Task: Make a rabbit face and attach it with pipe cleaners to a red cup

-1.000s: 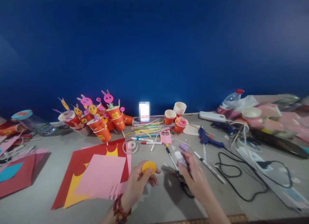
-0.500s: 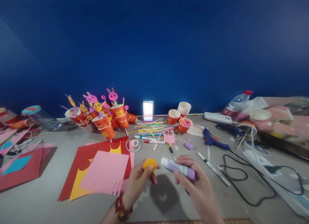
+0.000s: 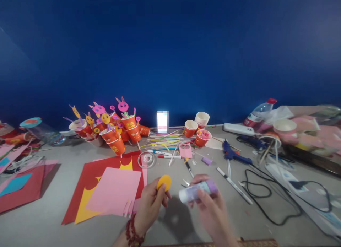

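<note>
Between thumb and fingers, my left hand (image 3: 153, 197) pinches a small yellow-orange paper disc (image 3: 164, 183). My right hand (image 3: 211, 208) is wrapped round a purple glue stick (image 3: 198, 191), its white end pointing left toward the disc. A gap separates the glue stick from the disc. The tips of what look like scissors (image 3: 185, 183) show just behind the glue stick; the rest of them is hidden by my right hand. A purple cap (image 3: 207, 161) lies on the table beyond that hand.
Left are pink paper sheets (image 3: 115, 190) over yellow and red ones, with decorated red cups (image 3: 117, 145) behind. A tape roll (image 3: 146, 159), markers (image 3: 169, 156) and a black pen (image 3: 188, 166) lie mid-table. Right are a blue glue gun (image 3: 236, 155), its cord and a power strip (image 3: 301, 193).
My right hand has turned the glue stick so its white end sits lower, and it has moved down a little. The disc in my left hand has tilted slightly.
</note>
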`<action>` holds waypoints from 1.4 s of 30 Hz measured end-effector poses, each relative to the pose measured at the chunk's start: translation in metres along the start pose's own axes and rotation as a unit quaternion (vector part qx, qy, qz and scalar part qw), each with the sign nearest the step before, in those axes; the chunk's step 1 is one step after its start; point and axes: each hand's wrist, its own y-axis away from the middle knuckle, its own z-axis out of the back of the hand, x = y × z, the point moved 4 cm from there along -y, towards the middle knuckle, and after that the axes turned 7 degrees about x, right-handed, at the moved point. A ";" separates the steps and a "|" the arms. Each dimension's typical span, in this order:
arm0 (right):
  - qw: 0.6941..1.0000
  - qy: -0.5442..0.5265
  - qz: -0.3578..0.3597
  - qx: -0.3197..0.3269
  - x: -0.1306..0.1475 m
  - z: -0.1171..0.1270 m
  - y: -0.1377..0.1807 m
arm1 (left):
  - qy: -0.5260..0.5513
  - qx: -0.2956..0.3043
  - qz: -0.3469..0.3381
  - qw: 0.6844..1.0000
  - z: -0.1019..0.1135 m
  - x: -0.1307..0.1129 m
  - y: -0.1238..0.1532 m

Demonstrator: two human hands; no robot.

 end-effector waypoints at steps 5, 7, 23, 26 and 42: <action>0.895 0.335 0.286 0.067 0.025 -0.018 0.012 | -0.132 0.004 -0.055 0.990 0.000 -0.011 0.004; 0.867 0.371 0.326 0.071 0.025 -0.023 0.015 | -0.170 0.000 -0.073 0.983 0.000 -0.016 0.005; 0.845 0.410 0.335 0.075 0.010 -0.024 0.013 | -0.242 0.029 -0.088 0.966 -0.007 -0.025 0.006; 0.846 0.420 0.323 0.057 0.009 -0.023 0.011 | -0.224 0.030 -0.073 0.971 -0.008 -0.023 0.006; 0.857 0.381 0.335 0.093 0.014 -0.030 0.006 | -0.312 0.026 -0.094 0.945 -0.010 -0.023 0.008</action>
